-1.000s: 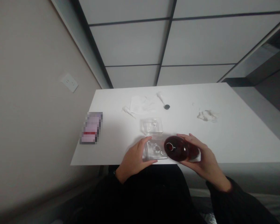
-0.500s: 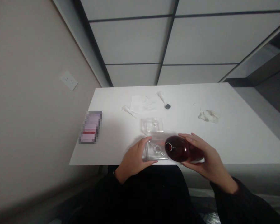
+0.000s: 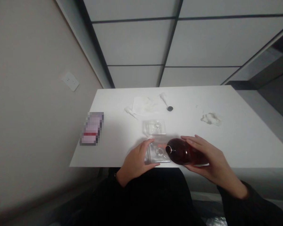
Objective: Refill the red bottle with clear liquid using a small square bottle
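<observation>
My left hand grips a clear plastic container with a round opening on top, near the front edge of the table. Thumb and fingers reach around its left side. In my right hand is a dark red glossy bottle, tilted to the left. Its open mouth is at the right side of the container, short of the round opening. Whether liquid leaves the bottle I cannot tell. Just behind the held container stands a second clear container with a similar round opening.
On the white table, a dark round cap lies towards the back, beside a crumpled white tissue. A flat white sheet lies left of it. A stained crumpled tissue is at right, and a blurred-out pinkish object at left.
The bottle has tipped a little further to the left, its mouth closer to the container's opening. My right hand has turned with it. My left hand keeps its hold on the container.
</observation>
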Available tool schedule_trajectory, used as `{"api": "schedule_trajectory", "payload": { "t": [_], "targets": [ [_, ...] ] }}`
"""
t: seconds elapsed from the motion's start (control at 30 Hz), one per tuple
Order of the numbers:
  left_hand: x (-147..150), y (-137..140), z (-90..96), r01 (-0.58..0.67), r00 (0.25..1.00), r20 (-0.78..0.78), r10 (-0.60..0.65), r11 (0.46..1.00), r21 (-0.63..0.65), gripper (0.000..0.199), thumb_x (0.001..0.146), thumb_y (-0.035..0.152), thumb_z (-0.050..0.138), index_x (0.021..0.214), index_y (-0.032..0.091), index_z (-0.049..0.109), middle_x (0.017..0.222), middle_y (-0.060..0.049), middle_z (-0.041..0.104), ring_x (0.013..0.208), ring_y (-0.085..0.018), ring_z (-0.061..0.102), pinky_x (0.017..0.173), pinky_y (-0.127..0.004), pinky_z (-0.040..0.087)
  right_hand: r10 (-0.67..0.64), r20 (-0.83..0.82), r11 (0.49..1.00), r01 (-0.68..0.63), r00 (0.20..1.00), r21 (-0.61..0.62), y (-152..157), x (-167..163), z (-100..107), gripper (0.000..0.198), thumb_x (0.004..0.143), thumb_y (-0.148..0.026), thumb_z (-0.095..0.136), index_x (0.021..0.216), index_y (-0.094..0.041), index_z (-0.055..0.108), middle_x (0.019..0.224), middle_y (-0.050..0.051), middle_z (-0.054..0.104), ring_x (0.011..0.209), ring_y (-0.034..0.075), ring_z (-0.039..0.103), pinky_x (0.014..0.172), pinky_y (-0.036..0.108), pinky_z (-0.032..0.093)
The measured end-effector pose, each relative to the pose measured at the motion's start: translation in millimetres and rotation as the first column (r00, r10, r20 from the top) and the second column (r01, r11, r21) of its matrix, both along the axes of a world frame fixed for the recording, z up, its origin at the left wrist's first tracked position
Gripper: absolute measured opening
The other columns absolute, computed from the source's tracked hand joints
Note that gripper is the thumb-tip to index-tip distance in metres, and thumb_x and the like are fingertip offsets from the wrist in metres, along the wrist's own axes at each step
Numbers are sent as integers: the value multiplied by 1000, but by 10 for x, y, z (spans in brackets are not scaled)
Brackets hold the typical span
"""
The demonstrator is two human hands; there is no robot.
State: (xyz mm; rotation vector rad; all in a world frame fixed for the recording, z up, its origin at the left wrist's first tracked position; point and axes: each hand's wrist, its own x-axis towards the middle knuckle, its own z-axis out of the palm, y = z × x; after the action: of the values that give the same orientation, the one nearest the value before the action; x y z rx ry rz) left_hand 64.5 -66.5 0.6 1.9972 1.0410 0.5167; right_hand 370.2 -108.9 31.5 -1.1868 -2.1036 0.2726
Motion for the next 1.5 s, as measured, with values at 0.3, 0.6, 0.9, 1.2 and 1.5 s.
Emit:
{"api": "schedule_trajectory", "payload": {
  "t": [0.3,0.6,0.9,1.2,1.5],
  "targets": [
    [2,-26,-81,-82,997,-14,81,994,-70,86,78,35,94,147,25,43,143,-15,64,131,-40,67,111,-58,56,20,107,999,-23,994,27,15,18,75,78,93,-35,79,162,-32,45,143,13,72,123,35,74,105,58,62],
    [2,-23,-41,-89,996,-35,87,992,-84,86,78,34,94,146,25,44,141,-15,66,130,-40,68,110,-59,56,46,148,999,-48,988,11,47,46,141,79,94,-39,78,164,-34,43,145,12,71,120,36,76,103,60,63],
    [-11,-27,-83,-84,996,-14,83,993,-84,87,78,36,95,147,24,44,143,-15,65,131,-40,67,111,-59,56,57,219,998,-61,974,11,32,80,191,75,95,-40,76,163,-29,45,145,15,71,123,36,74,103,57,63],
    [4,-24,-49,-96,995,-21,95,989,-111,90,77,33,96,149,22,43,147,-18,64,136,-40,64,114,-59,53,91,313,995,-99,945,10,53,57,358,63,104,-39,65,161,-22,45,141,19,71,122,35,74,100,54,64],
    [11,-28,-26,-98,995,-19,97,987,-125,90,76,32,96,149,21,45,147,-18,64,135,-40,65,114,-60,53,94,358,994,-106,929,13,76,52,448,52,104,-37,61,152,-18,53,136,20,72,118,34,74,95,50,66]
  ]
}}
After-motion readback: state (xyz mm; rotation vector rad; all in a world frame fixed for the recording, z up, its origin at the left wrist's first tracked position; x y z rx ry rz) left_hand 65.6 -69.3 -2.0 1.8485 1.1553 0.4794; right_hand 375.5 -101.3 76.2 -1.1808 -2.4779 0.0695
